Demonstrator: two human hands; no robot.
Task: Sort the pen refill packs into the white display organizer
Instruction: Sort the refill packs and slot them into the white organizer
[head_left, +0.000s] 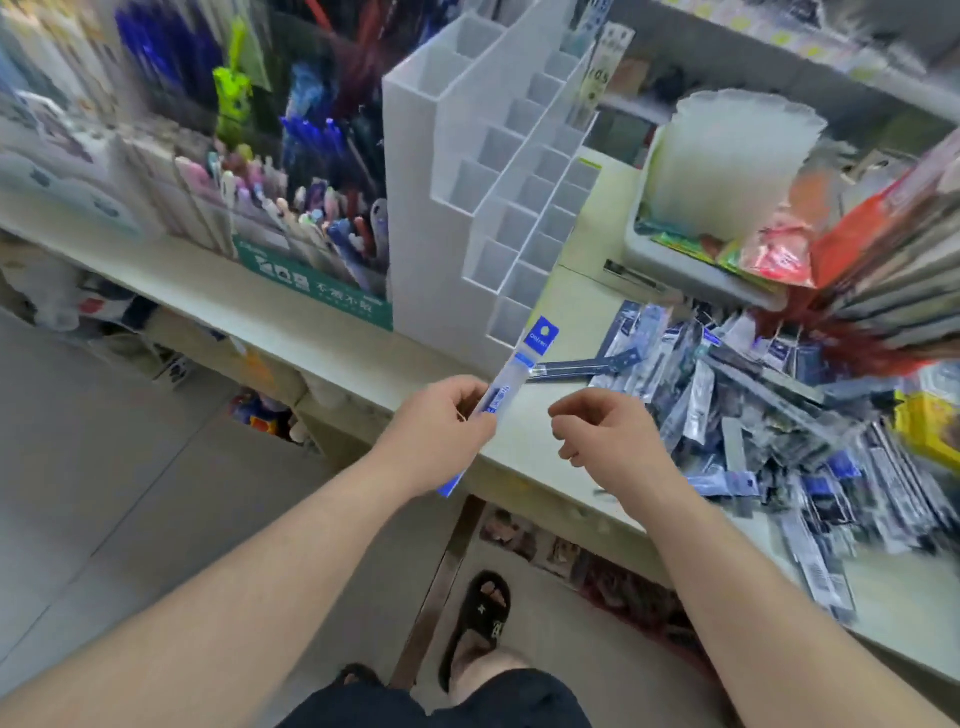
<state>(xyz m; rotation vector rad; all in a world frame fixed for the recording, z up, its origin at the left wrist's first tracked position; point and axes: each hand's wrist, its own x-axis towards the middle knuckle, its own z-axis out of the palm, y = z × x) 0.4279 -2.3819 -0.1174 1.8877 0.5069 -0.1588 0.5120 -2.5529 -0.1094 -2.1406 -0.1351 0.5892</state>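
Observation:
My left hand (441, 426) grips a long clear refill pack with a blue header (524, 356), its top end tilted up towards the lowest front cells of the white display organizer (441, 208). The stepped organizer stands on the counter, and its visible cells look empty. My right hand (608, 431) hovers just right of the pack with loosely curled fingers and holds nothing. A big heap of refill packs (779, 415) covers the counter to the right. One dark pack (582, 369) lies alone between the organizer and the heap.
A rack of pens (311, 218) with a green label stands left of the organizer. Behind the heap sits a grey tray (696, 280) with bagged goods and a stack of clear cups (727, 156). The counter edge (519, 478) runs under my hands.

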